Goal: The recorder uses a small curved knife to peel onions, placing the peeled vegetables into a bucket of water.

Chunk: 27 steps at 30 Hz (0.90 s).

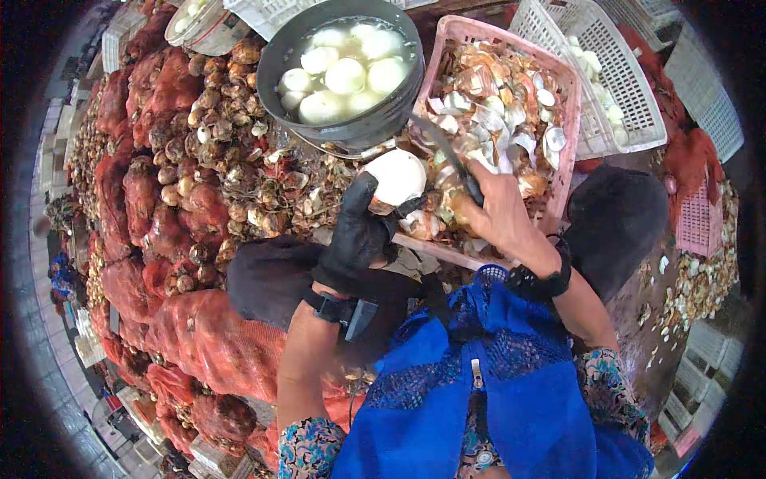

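My left hand point(357, 231), in a black glove, is closed round a peeled white onion point(396, 177). My bare right hand point(500, 206) grips the dark handle of a knife point(447, 152), its blade angled up and left, just right of the onion and apart from it. Under both hands' far side lies a pink plastic basket point(570, 152) full of onion skins and trimmings point(487, 104). Beyond the left hand stands a grey metal pot point(359, 132) of water with several peeled onions point(345, 74) in it.
Unpeeled onions point(219, 120) are heaped at the left, among red mesh sacks point(211, 335). A white plastic basket point(638, 96) with peeled onions stands at the far right. A bucket point(211, 32) sits at the far left. Skins point(694, 295) litter the ground at right.
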Each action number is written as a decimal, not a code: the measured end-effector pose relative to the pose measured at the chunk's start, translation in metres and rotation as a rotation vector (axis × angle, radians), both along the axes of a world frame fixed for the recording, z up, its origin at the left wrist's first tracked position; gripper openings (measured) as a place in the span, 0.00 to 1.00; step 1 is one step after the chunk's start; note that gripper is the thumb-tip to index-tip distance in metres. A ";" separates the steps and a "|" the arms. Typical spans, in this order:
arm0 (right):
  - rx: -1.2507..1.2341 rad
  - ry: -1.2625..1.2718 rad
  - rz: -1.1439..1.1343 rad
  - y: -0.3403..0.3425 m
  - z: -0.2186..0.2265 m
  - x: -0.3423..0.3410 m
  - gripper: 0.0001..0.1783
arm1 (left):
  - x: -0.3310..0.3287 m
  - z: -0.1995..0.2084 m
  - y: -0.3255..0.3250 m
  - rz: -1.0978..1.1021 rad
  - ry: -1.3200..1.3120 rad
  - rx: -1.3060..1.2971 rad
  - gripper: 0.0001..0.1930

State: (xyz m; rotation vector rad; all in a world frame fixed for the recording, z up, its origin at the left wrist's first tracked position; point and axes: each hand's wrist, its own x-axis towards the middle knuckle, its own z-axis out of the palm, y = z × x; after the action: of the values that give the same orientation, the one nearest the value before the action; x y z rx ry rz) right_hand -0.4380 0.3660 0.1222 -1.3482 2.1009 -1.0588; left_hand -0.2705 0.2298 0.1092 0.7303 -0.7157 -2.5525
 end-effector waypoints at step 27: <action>0.049 0.064 0.032 0.013 0.012 0.038 0.23 | -0.004 -0.017 -0.004 0.092 0.112 0.005 0.28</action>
State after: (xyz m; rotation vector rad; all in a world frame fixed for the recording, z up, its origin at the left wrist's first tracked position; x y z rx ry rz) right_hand -0.4000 0.3795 0.1346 -1.4048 2.1295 -0.9562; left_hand -0.2749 0.2254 0.0926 0.6023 -0.6250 -2.4899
